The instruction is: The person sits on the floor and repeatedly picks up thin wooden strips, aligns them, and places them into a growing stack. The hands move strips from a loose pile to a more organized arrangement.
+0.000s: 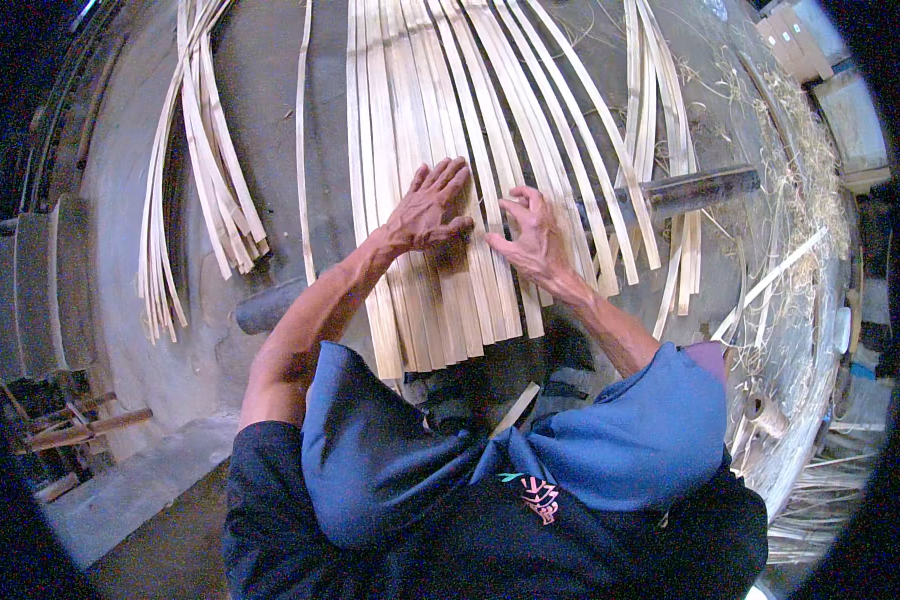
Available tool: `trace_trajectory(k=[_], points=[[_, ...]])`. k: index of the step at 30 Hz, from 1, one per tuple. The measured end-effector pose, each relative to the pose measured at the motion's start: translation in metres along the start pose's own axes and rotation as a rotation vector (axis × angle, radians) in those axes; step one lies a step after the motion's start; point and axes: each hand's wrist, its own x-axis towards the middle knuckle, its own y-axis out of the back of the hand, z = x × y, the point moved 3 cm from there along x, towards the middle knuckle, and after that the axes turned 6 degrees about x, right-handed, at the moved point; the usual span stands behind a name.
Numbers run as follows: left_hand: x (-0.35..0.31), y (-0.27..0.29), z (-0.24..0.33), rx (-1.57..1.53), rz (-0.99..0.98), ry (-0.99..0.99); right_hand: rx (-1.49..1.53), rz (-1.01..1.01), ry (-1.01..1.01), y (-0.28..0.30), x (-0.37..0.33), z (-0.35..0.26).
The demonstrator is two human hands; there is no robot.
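Note:
Long, pale, flat strips (400,120), which look like bamboo or split wood, lie side by side before me, their near ends close to my body. My left hand (432,208) rests flat on them with its fingers stretched out. Just to its right is my right hand (535,235), fingers bent and thumb apart, over the strips on the right side. Nothing shows between its fingers. Toward the right the strips (570,130) fan out with gaps between them. One single strip (304,130) lies apart on the left.
A dark round pole (700,190) passes beneath the strips, its other end (265,308) showing at left. Loose strip bundles lie at far left (205,150) and far right (660,90). Thin shavings (800,150) cover the right edge. A spool (765,415) is at lower right.

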Motion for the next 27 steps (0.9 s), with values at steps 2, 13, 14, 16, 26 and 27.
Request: trace_trajectory(k=[2, 13, 14, 16, 26, 27], points=[[0.000, 0.002, 0.000, -0.010, 0.009, -0.003, 0.416, -0.140, -0.218, -0.002, 0.000, 0.006], [0.004, -0.001, -0.001, 0.048, -0.037, 0.025, 1.397, -0.319, -0.601, -0.007, -0.006, 0.003], [0.004, -0.001, -0.001, 0.039, -0.036, 0.021, 1.408, -0.288, -0.597, -0.006, -0.006, 0.002], [0.003, 0.000, -0.001, 0.033, -0.027, 0.013, 1.367, -0.202, -0.603, -0.007, -0.005, -0.001], [0.003, 0.001, 0.001, 0.031, -0.044, 0.020, 1.034, -0.108, -0.301, 0.007, -0.004, -0.003], [0.003, 0.001, 0.001, 0.037, -0.051, 0.027, 1.067, -0.124, -0.327, 0.007, -0.004, -0.002]])
